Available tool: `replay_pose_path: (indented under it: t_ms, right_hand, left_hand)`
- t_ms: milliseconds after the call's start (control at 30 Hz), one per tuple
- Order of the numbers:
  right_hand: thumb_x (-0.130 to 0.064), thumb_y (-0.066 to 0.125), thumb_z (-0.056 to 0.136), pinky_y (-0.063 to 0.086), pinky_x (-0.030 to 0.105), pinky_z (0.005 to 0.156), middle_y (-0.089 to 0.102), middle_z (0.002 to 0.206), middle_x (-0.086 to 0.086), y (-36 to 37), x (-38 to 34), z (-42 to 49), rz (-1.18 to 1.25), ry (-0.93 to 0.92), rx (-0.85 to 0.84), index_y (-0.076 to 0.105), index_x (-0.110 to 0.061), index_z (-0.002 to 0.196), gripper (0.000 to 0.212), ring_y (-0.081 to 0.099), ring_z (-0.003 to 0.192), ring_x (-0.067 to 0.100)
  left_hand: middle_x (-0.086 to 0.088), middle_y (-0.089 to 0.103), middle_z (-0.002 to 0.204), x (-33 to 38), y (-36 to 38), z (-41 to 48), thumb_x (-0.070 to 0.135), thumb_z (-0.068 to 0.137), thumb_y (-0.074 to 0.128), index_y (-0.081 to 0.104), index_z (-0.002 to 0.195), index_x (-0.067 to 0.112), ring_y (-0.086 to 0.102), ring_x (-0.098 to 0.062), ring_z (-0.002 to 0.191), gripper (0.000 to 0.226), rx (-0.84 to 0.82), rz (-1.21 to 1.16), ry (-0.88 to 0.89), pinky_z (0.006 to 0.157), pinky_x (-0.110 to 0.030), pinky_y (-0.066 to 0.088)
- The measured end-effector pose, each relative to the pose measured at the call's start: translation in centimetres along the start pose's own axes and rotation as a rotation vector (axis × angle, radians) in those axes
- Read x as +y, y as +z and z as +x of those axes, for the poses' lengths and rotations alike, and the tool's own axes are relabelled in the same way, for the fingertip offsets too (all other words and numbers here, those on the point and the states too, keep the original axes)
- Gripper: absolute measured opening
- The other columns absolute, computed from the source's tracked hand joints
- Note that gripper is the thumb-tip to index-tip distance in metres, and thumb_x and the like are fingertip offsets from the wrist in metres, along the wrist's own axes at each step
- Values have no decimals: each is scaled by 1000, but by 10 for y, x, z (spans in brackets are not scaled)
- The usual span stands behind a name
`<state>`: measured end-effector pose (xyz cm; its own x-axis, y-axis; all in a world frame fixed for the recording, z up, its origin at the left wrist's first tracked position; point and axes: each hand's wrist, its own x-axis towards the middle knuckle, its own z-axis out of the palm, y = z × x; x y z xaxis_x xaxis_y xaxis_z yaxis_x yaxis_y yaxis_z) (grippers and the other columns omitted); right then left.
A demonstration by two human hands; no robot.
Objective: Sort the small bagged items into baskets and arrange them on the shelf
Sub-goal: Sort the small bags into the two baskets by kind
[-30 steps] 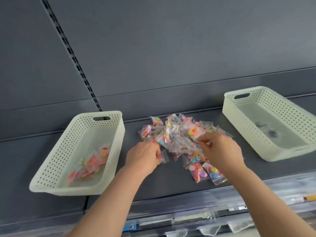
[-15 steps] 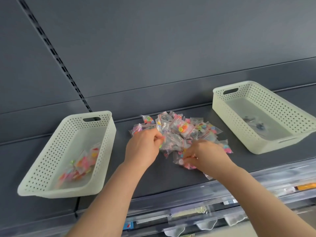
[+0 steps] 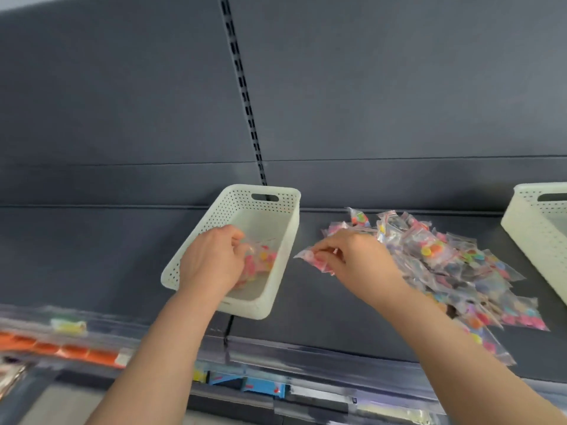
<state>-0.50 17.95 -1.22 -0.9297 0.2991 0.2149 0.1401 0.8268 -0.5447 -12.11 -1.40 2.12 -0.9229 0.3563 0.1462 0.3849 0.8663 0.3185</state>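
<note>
A pale perforated basket (image 3: 277,289) stands on the dark shelf (image 3: 92,250), with several small clear bags of coloured pieces (image 3: 264,262) inside it. My left hand (image 3: 211,262) reaches over the basket's left wall, its fingers curled at a bag inside. Just right of the basket, my right hand (image 3: 352,259) pinches a small bag with pink pieces (image 3: 313,259) above the shelf. A loose pile of bags (image 3: 454,271) spreads to the right of that hand. A second pale basket (image 3: 534,228) is cut off at the right edge.
The grey back panel carries a slotted upright rail (image 3: 245,99). Along the shelf's front edge runs a clear label strip (image 3: 276,354). Orange packs (image 3: 70,351) and blue items (image 3: 264,384) lie on the lower level, blurred.
The view swung left. My left hand moved from the pile into the left basket with a bag. My right hand came off the pile's near side, pinching a pink bag toward the basket.
</note>
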Motion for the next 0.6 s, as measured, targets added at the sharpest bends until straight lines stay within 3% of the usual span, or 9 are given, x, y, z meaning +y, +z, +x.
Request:
replay_pose_path:
  t_ms: [233,400,500,600]
  right_hand:
    - [-29,59,89,49,29,64,64,89,-12,30,-59,58,2,-129,88,74,-34,89,15,58,77,9]
    - [-36,63,89,50,32,74,65,99,-10,41,-50,56,-6,-157,-39,72,-28,102,17,61,92,10]
    - [-29,66,88,52,35,68,67,93,-8,26,-32,41,-4,-139,61,74,-26,97,13,62,86,12]
    - [-25,64,88,51,35,66,66,87,-8,2,-2,18,-76,-2,95,73,-28,91,10,61,77,12]
  left_hand:
    - [17,68,110,-35,-8,-9,30,95,57,66,114,33,62,-11,99,21,-19,-27,-46,80,-33,53]
    - [16,70,106,-13,-6,-4,28,94,58,68,110,32,63,-10,99,19,6,-81,45,81,-31,52]
    - [17,70,90,11,2,1,28,93,59,68,107,32,64,-6,90,17,5,-141,131,80,-30,51]
    - [12,71,99,41,15,2,26,94,59,70,107,31,63,-10,97,17,-39,-190,231,83,-31,50]
